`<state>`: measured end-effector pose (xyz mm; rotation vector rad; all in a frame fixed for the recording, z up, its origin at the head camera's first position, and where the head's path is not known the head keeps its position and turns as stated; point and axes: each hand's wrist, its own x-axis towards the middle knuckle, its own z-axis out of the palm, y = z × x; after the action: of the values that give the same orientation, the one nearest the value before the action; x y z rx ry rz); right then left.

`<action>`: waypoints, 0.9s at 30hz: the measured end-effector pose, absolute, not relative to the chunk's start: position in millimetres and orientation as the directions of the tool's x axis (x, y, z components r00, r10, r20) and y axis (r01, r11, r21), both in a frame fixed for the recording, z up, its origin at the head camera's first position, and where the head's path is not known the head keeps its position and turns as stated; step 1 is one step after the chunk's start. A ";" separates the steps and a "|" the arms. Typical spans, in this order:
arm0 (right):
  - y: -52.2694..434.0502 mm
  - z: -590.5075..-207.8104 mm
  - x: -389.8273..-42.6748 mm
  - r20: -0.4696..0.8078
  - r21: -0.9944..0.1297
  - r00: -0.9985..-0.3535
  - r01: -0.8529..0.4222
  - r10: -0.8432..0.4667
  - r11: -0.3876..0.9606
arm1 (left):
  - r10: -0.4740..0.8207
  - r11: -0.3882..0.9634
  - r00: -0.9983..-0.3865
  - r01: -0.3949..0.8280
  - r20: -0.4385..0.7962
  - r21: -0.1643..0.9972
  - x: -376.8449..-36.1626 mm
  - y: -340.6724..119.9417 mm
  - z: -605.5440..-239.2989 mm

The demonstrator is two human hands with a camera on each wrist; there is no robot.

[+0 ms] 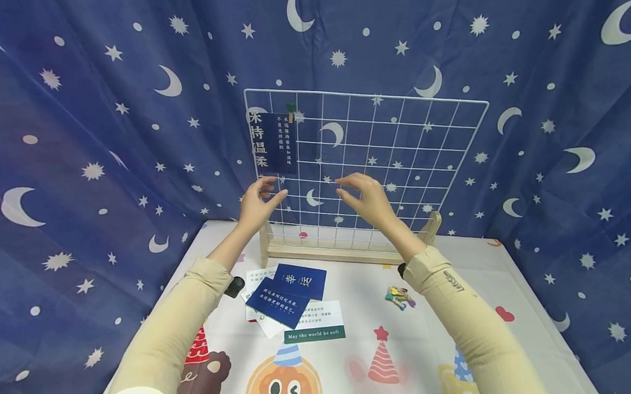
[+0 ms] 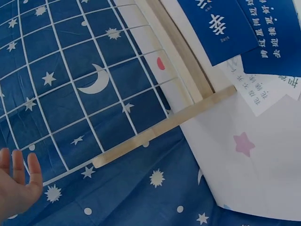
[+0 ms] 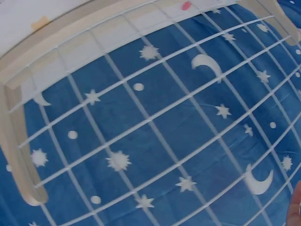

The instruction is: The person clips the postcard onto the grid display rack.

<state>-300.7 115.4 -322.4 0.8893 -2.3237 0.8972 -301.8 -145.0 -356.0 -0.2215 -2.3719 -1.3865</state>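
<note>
A white wire grid (image 1: 371,143) stands upright in a wooden base (image 1: 328,253). At its upper left hangs a dark blue card (image 1: 274,143) with white characters, held by a small green-topped clothespin (image 1: 291,112) at the card's upper right corner. Just below that card is my left hand (image 1: 258,205), its fingers loosely bent and nothing between them; the left wrist view shows part of it beside the wires. My right hand (image 1: 369,200) hovers before the middle of the grid, thumb and fingers apart, holding nothing. Only a sliver of it enters the right wrist view.
On the white patterned tablecloth (image 1: 361,311), blue cards (image 1: 300,280) overlap white ones left of centre. A white card with a green band (image 1: 315,334) lies in front. Several small coloured clothespins (image 1: 399,296) are piled near my right forearm. A star-print curtain (image 1: 152,139) surrounds the table.
</note>
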 end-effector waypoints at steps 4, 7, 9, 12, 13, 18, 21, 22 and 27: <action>128.0 -329.1 -304.0 0.622 -0.444 -0.691 -0.699 -0.369 0.561 | -0.029 0.499 -0.923 0.319 0.384 0.806 -301.0 -147.1 -361.4; 137.9 -333.6 -303.2 0.613 -0.458 -0.702 -0.690 -0.363 0.561 | -0.013 0.508 -0.926 0.319 0.377 0.800 -300.7 -149.4 -366.1; 144.7 -336.9 -300.1 0.613 -0.450 -0.699 -0.692 -0.369 0.564 | 0.000 0.518 -0.931 0.312 0.365 0.796 -299.6 -150.9 -369.9; 157.4 -343.7 -293.1 0.623 -0.433 -0.689 -0.698 -0.370 0.570 | 0.028 0.550 -0.948 0.278 0.316 0.787 -295.4 -154.5 -377.2; 162.2 -346.8 -290.1 0.629 -0.430 -0.686 -0.699 -0.366 0.571 | 0.037 0.563 -0.956 0.260 0.291 0.784 -293.2 -155.5 -380.3; 186.0 -363.0 -278.9 0.641 -0.428 -0.691 -0.683 -0.334 0.592 | 0.049 0.594 -0.976 0.200 0.214 0.779 -282.1 -158.4 -396.8; 197.0 -373.7 -272.5 0.628 -0.440 -0.708 -0.666 -0.323 0.603 | 0.049 0.593 -0.983 0.172 0.178 0.787 -276.3 -158.2 -410.5; 200.3 -377.8 -270.0 0.623 -0.444 -0.713 -0.661 -0.322 0.605 | 0.048 0.588 -0.985 0.160 0.164 0.793 -274.6 -157.8 -415.7; 211.5 -398.9 -258.9 0.602 -0.455 -0.727 -0.652 -0.330 0.607 | 0.018 0.572 -0.991 0.121 0.135 0.811 -266.4 -152.4 -439.8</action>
<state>-258.9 211.5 -398.9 0.7782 -2.3704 0.9338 -266.4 -152.4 -439.8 -0.1193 -2.6845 -1.3992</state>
